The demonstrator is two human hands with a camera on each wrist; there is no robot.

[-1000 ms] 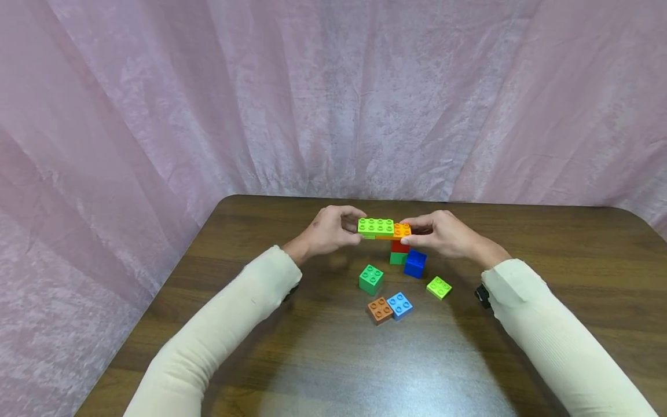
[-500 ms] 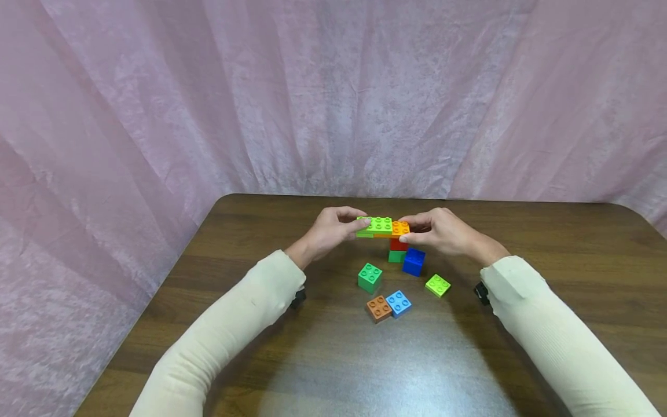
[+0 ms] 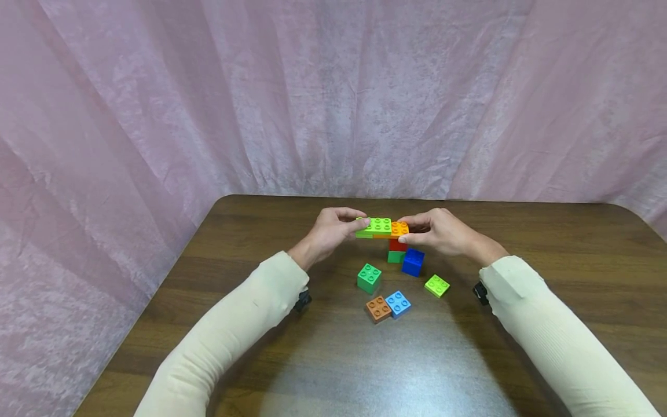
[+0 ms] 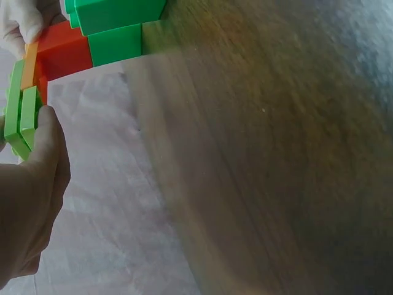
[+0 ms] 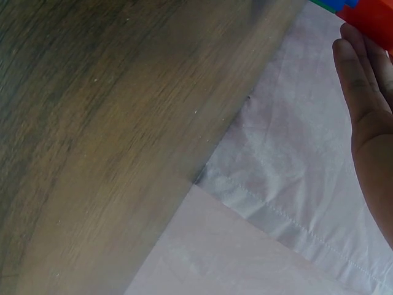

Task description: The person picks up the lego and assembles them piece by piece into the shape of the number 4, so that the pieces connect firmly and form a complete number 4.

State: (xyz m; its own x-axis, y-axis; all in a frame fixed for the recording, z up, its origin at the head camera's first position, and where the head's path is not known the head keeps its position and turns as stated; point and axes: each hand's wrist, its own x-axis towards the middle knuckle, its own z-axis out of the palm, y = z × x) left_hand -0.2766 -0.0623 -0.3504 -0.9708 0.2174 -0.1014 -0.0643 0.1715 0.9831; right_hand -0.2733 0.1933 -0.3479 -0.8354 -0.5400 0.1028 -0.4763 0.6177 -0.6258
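A stack stands near the table's back: a green brick point(image 3: 396, 256) at the bottom, a red brick point(image 3: 398, 245) on it, an orange plate point(image 3: 400, 229) above. A long lime brick point(image 3: 379, 225) lies over the orange plate's left part, with a thinner lime piece point(image 4: 28, 117) under its left end. My left hand point(image 3: 330, 233) pinches the lime pieces, thumb on top. My right hand point(image 3: 442, 233) grips the orange plate's right end; in the right wrist view the fingers point(image 5: 355, 74) lie beside the red brick point(image 5: 368, 21).
In front of the stack are a blue brick point(image 3: 413, 262), a green brick point(image 3: 369, 278), a small lime brick point(image 3: 436, 285), and a brown brick point(image 3: 378, 309) touching a light blue one point(image 3: 398, 304). A pink curtain point(image 3: 344, 104) hangs behind the wooden table point(image 3: 250, 214).
My left thumb has moved from the long lime brick's left side onto its top, and the left forearm has shifted slightly right. My right hand keeps its grip.
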